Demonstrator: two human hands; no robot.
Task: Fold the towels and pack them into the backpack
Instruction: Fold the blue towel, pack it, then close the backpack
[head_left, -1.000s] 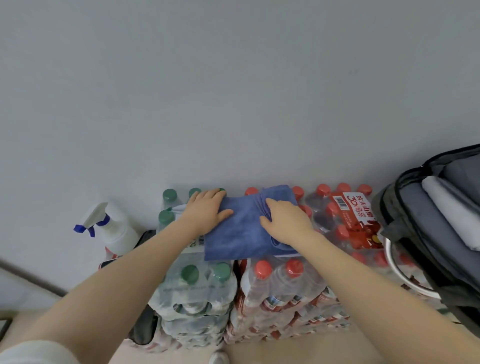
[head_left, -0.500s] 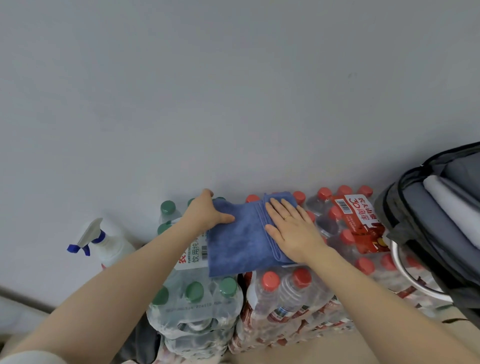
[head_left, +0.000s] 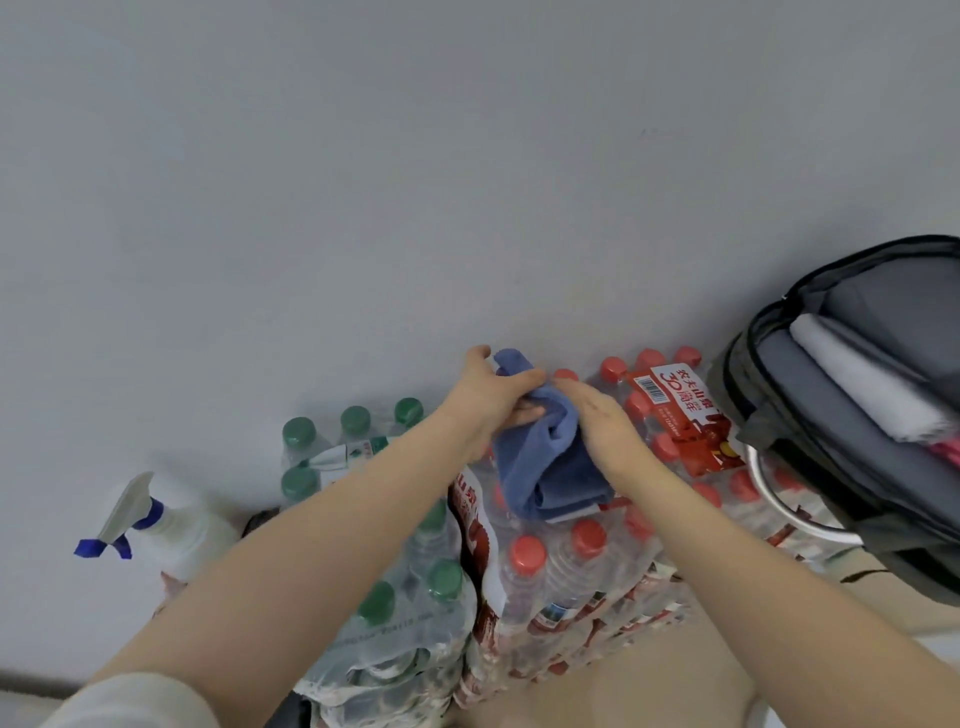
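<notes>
- Head view: our left hand (head_left: 491, 402) grips the blue towel (head_left: 545, 457) atop the red-capped bottle pack (head_left: 571, 561); our right hand (head_left: 597, 421) presses it flat, fingers straight.
- The fold could spring loose (uneven caps beneath) before reaching the backpack (head_left: 810, 415).

Even soft light; wide-angle edge distortion

Storage corner, likely home or office: shrink-wrapped bottled water packs (head_left: 561, 582) stacked against bare wall (head_left: 415, 182), spray bottle (head_left: 171, 530) beside.
</notes>
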